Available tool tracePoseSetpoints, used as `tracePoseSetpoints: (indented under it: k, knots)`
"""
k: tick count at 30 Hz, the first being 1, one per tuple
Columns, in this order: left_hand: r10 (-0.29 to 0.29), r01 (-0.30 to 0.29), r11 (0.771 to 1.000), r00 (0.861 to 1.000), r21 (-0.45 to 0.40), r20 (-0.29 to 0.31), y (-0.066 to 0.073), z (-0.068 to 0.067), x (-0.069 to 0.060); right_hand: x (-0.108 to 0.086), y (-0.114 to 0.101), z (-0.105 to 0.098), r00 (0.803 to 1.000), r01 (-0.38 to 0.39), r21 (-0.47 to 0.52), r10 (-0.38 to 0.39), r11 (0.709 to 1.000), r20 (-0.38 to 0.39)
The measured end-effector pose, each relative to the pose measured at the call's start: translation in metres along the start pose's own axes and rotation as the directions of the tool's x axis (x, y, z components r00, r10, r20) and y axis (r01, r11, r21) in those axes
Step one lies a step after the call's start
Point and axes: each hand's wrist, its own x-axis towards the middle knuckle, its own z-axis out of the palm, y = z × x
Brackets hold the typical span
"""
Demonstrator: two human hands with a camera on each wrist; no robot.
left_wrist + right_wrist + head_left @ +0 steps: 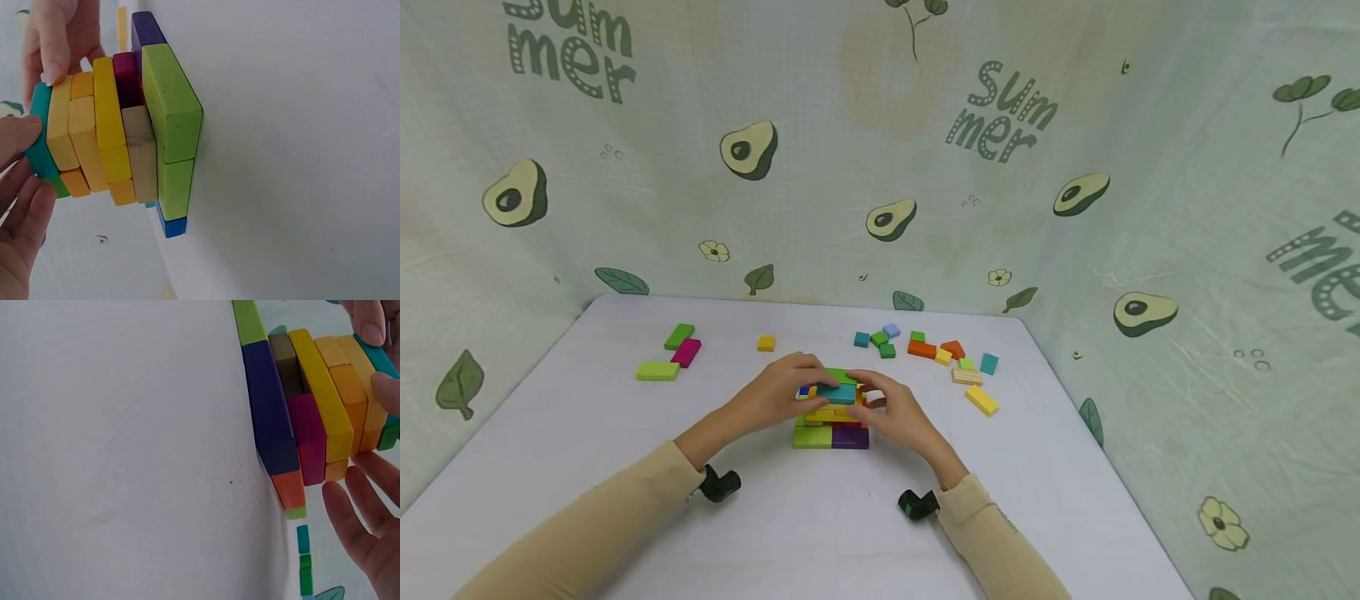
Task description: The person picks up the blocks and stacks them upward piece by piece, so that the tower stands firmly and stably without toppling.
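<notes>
A layered stack of coloured wooden blocks point(820, 415) stands on the table, with a lime green block point(172, 103) and a purple block point(269, 409) in its lowest layer. On top, a teal block point(837, 394) lies in front of a green block point(841, 377). My left hand point(786, 387) pinches the teal block, thumb at its front; in the left wrist view, the other fingers reach the green block's end. On the stack's right, my right hand point(891, 408) touches a pale yellow block point(369, 381) beneath the teal one with its thumb. Its lower fingers are spread beside the stack.
Loose green blocks and a magenta block point(686, 353) lie at the back left. A small yellow block point(766, 343) sits behind the stack. Several mixed pieces, including a red triangular block point(953, 348) and a yellow block point(982, 400), are scattered at the back right. A patterned curtain point(820, 167) surrounds the table.
</notes>
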Motion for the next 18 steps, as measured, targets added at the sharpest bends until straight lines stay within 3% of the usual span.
tracePoseSetpoints:
  k: [18]
  knots:
    - [-0.003, 0.003, 1.0, 1.0, -0.011, -0.017, 0.0015, 0.0016, -0.0005, 0.0005, 0.0003, 0.0002, 1.0, 0.001, -0.009, -0.001, 1.0, 0.0]
